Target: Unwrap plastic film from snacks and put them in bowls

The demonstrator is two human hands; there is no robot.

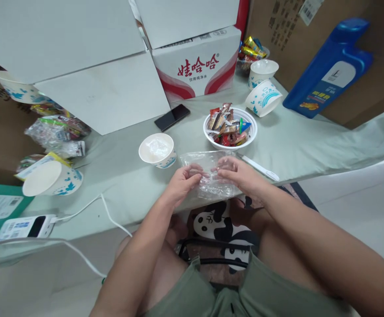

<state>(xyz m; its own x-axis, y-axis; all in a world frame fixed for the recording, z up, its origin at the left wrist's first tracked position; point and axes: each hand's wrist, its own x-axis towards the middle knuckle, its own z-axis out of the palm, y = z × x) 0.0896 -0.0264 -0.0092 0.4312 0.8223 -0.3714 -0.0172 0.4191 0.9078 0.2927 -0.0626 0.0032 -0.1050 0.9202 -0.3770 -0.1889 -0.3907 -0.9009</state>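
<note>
A clear plastic bag (213,188) is spread between my hands at the table's front edge. My left hand (185,180) has its fingers closed on the bag's left side. On the bag's right side, my right hand (238,174) grips the film, its fingers partly showing through the plastic. Just behind the bag stands a white bowl (208,137) full of small wrapped snacks (228,125). A paper bowl (168,160) with crumpled clear plastic inside is to the left. Beside my right hand lies a white utility knife (259,167).
A black phone (172,117) lies near the white carton (198,66). Paper bowls (264,99) and a blue bottle (330,70) are at the back right. At left are another paper bowl (55,178), snack packets (58,132) and a power bank (27,226) with a white cable.
</note>
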